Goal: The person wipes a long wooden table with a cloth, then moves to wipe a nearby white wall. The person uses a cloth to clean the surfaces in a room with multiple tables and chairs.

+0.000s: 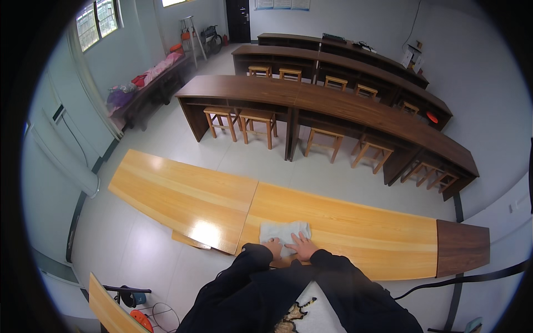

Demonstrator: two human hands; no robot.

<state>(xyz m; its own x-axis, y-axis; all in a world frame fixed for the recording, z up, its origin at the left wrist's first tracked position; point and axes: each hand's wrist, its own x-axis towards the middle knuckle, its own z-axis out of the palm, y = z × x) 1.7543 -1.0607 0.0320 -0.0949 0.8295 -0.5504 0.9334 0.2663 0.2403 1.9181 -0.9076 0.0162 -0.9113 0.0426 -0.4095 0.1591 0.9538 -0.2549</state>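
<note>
A pale grey cloth (285, 232) lies spread on a light wooden table (354, 220), near its front edge. My left hand (273, 248) rests on the lower left part of the cloth, its fingers bent. On the cloth's right part lies my right hand (304, 247), palm down with the fingers spread. Whether either hand pinches the fabric cannot be seen. Dark sleeves cover both forearms. Just left of the cloth runs the seam between this table and a second light wooden table (183, 187).
Beyond the tables stand rows of dark wooden desks (333, 100) with wooden stools (257, 115) beneath. A dark brown tabletop (463, 249) adjoins at right. A black cable (466, 278) hangs at lower right. At lower left are a wooden board (110, 306) and a blue bin (139, 299).
</note>
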